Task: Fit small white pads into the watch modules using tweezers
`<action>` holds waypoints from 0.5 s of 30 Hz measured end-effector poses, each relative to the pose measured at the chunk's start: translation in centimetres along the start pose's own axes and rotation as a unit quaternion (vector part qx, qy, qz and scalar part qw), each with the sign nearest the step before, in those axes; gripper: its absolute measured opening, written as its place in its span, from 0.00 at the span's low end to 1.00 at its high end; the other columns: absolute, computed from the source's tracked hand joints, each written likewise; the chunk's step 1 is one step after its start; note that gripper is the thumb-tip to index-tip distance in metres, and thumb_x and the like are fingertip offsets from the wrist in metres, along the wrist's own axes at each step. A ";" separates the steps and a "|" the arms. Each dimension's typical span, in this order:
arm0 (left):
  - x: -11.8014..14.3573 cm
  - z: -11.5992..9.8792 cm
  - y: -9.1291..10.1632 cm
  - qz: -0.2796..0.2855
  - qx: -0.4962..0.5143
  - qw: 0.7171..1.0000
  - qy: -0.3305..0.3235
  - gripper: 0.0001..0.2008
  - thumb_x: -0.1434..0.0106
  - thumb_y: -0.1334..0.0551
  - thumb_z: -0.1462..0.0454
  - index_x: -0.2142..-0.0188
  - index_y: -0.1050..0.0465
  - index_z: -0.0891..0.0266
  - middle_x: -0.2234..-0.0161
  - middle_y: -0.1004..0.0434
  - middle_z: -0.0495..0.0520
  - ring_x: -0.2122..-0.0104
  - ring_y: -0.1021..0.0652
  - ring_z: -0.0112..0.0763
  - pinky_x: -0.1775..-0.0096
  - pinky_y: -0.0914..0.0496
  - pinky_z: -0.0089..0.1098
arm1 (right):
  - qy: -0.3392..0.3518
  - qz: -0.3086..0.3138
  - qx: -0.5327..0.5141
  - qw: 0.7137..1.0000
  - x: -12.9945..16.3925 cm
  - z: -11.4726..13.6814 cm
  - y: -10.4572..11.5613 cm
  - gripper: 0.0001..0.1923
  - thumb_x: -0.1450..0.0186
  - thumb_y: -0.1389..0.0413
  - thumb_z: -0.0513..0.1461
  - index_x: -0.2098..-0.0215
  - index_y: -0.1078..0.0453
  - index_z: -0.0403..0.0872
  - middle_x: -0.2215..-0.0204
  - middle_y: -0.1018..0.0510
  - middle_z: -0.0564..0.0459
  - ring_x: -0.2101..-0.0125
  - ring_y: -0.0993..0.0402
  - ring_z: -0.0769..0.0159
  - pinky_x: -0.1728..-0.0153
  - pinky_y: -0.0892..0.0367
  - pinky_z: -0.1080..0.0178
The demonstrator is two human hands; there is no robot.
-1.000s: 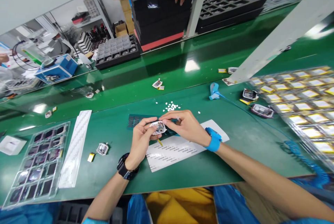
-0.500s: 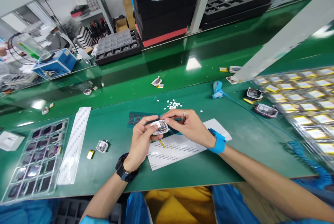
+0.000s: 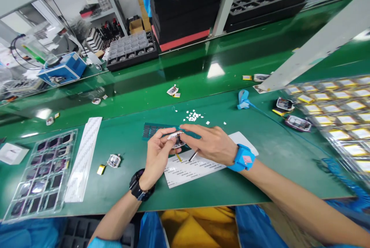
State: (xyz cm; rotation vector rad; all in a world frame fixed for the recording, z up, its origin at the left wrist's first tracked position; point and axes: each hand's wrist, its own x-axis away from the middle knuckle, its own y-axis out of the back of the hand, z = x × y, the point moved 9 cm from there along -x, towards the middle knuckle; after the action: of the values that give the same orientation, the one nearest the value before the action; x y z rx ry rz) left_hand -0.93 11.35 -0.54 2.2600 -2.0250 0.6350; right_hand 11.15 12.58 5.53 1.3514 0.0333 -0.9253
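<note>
My left hand (image 3: 158, 155) is closed around a small white watch housing (image 3: 177, 139) with its circuit board facing up. A yellow-edged battery (image 3: 178, 155) dangles from the housing on a wire. My right hand (image 3: 212, 144) reaches over the housing, its fingertips at the right edge. Tucked under the right fingers is a slim dark metal tool, apparently tweezers (image 3: 193, 156), pointing down toward the sheet. Below both hands lies a white printed sheet (image 3: 185, 173). Behind them are a green card with dark strips (image 3: 148, 130) and scattered white bits (image 3: 193, 116).
At left are a clear tray of dark screens (image 3: 37, 178), a printed strip (image 3: 82, 163) and another housing (image 3: 114, 160) with its battery. A battery tray (image 3: 341, 113), a blue coiled cord (image 3: 343, 175) and a slanted white post (image 3: 312, 40) occupy the right. Black trays (image 3: 185, 13) stand behind.
My right hand has turned palm-down over the housing, and the tool now points down. A small white square shows beside the scattered bits. Another person's hand has left the black tray stack.
</note>
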 end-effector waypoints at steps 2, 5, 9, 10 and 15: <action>-0.2 -0.1 0.0 0.004 -0.009 1.000 -0.006 0.21 0.47 0.30 0.56 0.56 0.26 0.62 0.65 0.16 0.54 0.67 0.19 0.30 0.67 0.25 0.27 | -0.021 -0.009 -0.026 0.999 -0.1 -0.4 0.0 0.12 0.32 0.50 0.34 0.58 0.25 0.50 0.52 0.21 0.47 0.63 0.20 0.62 0.75 0.28 0.67; -0.6 -0.7 0.0 0.012 -0.045 0.998 -0.043 0.26 0.48 0.29 0.58 0.50 0.28 0.61 0.59 0.17 0.57 0.64 0.19 0.32 0.64 0.24 0.29 | -0.109 -0.080 -0.122 0.983 -0.3 -2.3 1.4 0.13 0.29 0.51 0.43 0.59 0.24 0.49 0.55 0.20 0.46 0.59 0.21 0.61 0.62 0.25 0.60; -0.4 -3.0 1.2 -0.050 -0.191 0.966 -0.168 0.15 0.42 0.33 0.58 0.56 0.24 0.59 0.55 0.19 0.56 0.59 0.20 0.35 0.58 0.27 0.32 | -0.261 -0.116 -0.312 0.906 1.0 -6.3 2.4 0.37 0.29 0.67 0.57 0.75 0.26 0.47 0.65 0.20 0.47 0.65 0.22 0.62 0.64 0.26 0.59; -0.2 -3.7 1.7 -0.082 -0.239 0.948 -0.194 0.12 0.41 0.34 0.58 0.58 0.24 0.58 0.57 0.18 0.56 0.59 0.20 0.36 0.57 0.28 0.32 | -0.274 -0.089 -0.350 0.891 1.4 -6.7 2.1 0.41 0.31 0.70 0.60 0.80 0.28 0.47 0.70 0.21 0.47 0.69 0.23 0.63 0.67 0.26 0.60; -0.2 -5.4 4.2 -0.197 -0.316 0.903 -0.215 0.12 0.39 0.36 0.56 0.59 0.27 0.59 0.68 0.20 0.54 0.69 0.22 0.34 0.67 0.32 0.28 | -0.324 0.059 -0.445 0.833 4.9 -6.8 -0.6 0.38 0.36 0.60 0.65 0.78 0.28 0.46 0.76 0.23 0.51 0.78 0.26 0.68 0.76 0.30 0.64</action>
State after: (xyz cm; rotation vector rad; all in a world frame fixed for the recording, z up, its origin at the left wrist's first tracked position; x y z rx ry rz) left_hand -6.40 12.49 3.32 2.3703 -1.4801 -0.5239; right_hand 17.25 15.67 0.62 0.1363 -0.1262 -1.0303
